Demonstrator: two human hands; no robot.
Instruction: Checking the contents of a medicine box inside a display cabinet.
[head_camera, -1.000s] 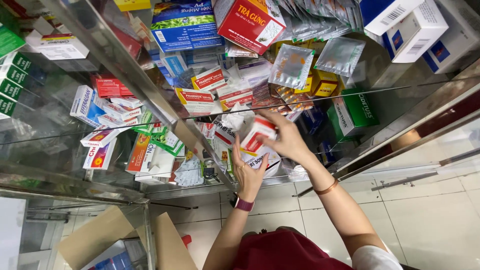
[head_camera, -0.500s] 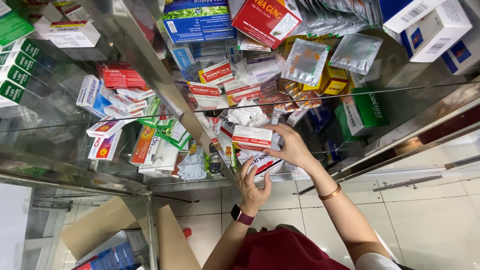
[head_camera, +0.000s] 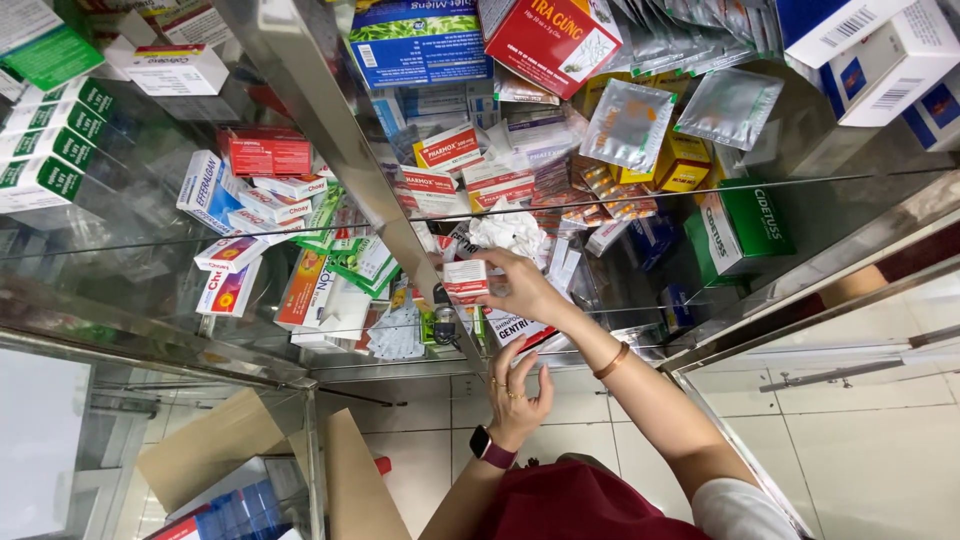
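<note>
A glass display cabinet with metal-framed glass shelves (head_camera: 300, 110) carries many small medicine boxes. On the left shelf, green-and-white boxes (head_camera: 55, 150) stand in a row at the far edge, with red boxes (head_camera: 265, 155) and red-and-white boxes (head_camera: 285, 195) piled loosely near the metal upright. On the right shelf lie silver foil sachets (head_camera: 630, 125), yellow boxes (head_camera: 685, 165), a green-and-white box (head_camera: 745, 225) and crumpled white paper (head_camera: 510, 230). Below, on the pale tiled floor (head_camera: 900, 450), stands an open cardboard carton (head_camera: 230, 450).
</note>
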